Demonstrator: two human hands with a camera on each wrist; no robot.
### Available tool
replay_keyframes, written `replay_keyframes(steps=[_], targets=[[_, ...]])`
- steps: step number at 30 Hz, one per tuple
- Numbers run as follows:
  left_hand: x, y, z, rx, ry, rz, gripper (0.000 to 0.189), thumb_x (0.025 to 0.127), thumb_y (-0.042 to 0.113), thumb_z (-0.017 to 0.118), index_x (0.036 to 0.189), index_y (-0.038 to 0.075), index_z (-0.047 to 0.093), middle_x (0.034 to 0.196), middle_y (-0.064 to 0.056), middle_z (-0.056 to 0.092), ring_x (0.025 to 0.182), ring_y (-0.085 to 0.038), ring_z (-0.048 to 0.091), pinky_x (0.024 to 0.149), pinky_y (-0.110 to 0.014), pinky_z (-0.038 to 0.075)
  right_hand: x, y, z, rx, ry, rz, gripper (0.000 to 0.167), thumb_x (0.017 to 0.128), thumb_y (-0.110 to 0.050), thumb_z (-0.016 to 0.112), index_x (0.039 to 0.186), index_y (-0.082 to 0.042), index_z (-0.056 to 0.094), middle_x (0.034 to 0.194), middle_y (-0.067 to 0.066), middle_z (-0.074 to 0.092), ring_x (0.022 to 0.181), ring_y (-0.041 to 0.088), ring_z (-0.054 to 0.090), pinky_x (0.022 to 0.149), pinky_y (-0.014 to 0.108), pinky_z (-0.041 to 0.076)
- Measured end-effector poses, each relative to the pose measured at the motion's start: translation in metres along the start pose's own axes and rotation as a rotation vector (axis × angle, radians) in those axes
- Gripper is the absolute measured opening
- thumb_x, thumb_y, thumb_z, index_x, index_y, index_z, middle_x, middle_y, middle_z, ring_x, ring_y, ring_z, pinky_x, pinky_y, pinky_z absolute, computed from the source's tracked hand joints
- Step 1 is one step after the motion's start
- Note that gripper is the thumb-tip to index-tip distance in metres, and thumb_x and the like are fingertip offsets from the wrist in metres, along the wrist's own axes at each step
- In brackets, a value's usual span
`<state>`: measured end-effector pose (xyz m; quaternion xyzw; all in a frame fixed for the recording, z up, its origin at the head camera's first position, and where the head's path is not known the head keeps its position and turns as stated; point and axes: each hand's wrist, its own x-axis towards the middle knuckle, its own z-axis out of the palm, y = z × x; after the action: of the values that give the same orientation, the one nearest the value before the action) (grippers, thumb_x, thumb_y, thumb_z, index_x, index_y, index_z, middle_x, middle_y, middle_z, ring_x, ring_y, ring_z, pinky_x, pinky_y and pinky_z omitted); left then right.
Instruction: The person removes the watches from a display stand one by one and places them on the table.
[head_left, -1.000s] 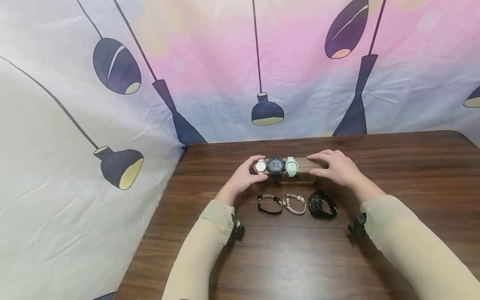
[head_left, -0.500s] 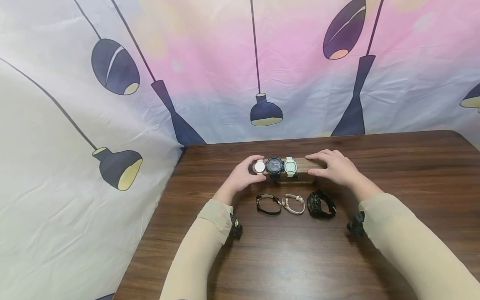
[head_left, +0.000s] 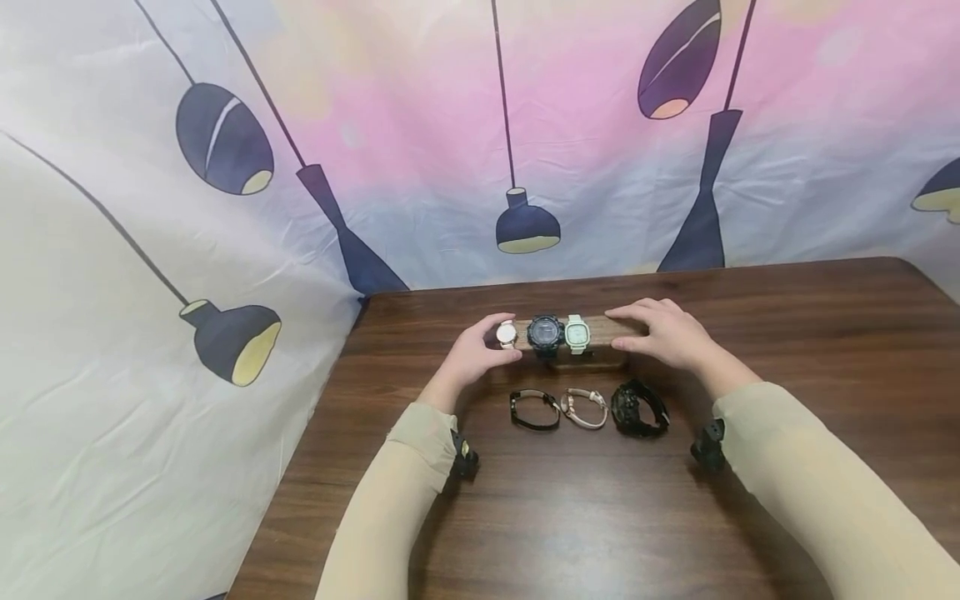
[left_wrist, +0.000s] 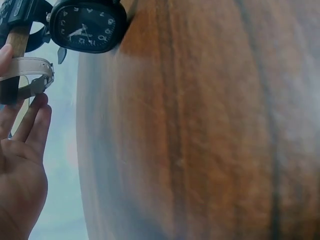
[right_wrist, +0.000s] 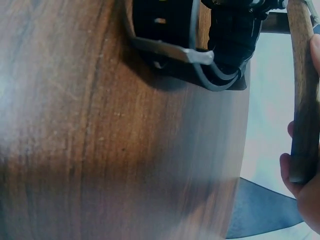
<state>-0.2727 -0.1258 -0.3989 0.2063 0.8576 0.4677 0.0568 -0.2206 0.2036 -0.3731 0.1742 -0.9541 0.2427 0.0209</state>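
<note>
A wooden watch stand bar (head_left: 618, 332) carries a white-strapped watch (head_left: 507, 335) at its left end, then a chunky black digital watch (head_left: 545, 332) and a pale green watch (head_left: 577, 333). My left hand (head_left: 472, 354) pinches the white-strapped watch between thumb and fingers; in the left wrist view fingertips are right at its closed buckle (left_wrist: 37, 85). My right hand (head_left: 671, 337) grips the bar's bare right end, and the right wrist view shows a thumb and fingertips on both sides of the wood (right_wrist: 302, 90).
Before the stand lie a slim black-strapped watch (head_left: 536, 427), a white-strapped one (head_left: 588, 427) and a bulky black watch (head_left: 626, 408), all buckled into loops on the brown table (head_left: 555, 508). A printed cloth (head_left: 435, 200) hangs behind the table's far edge.
The white-strapped watch has slid left along the bar with my left hand, widening the gap to the black digital watch. My right hand keeps its grip on the bar.
</note>
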Motion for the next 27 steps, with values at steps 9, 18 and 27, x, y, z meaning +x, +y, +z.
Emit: replay_keyframes(steps=[9,18,27], targets=[[-0.012,-0.002,-0.003,-0.047,0.069,-0.04,0.058,0.078,0.019,0.077,0.131,0.016,0.055,0.111,-0.006,0.062,0.099,-0.02,0.059,0.082,-0.036,0.047,0.001,0.001,0.001,0.0,-0.005,-0.004,0.06,0.085,-0.057,0.058,0.135,-0.024,0.052,0.136,0.012,0.045,0.119,0.036,0.038,0.088,0.061,0.034],[-0.016,-0.007,-0.001,-0.093,0.111,-0.061,0.054,0.079,0.022,0.076,0.129,0.014,0.057,0.111,-0.011,0.061,0.097,-0.022,0.058,0.079,-0.034,0.047,-0.001,0.001,0.0,-0.003,0.005,0.002,0.061,0.085,-0.058,0.057,0.135,-0.025,0.052,0.136,0.012,0.045,0.119,0.036,0.038,0.088,0.06,0.034],[-0.027,-0.014,-0.004,-0.182,0.211,-0.049,0.052,0.079,0.013,0.075,0.127,0.011,0.058,0.11,-0.01,0.064,0.094,-0.02,0.059,0.078,-0.03,0.047,-0.001,0.0,0.0,0.001,0.011,0.006,0.059,0.085,-0.055,0.059,0.135,-0.024,0.052,0.135,0.013,0.045,0.118,0.036,0.038,0.087,0.06,0.035]])
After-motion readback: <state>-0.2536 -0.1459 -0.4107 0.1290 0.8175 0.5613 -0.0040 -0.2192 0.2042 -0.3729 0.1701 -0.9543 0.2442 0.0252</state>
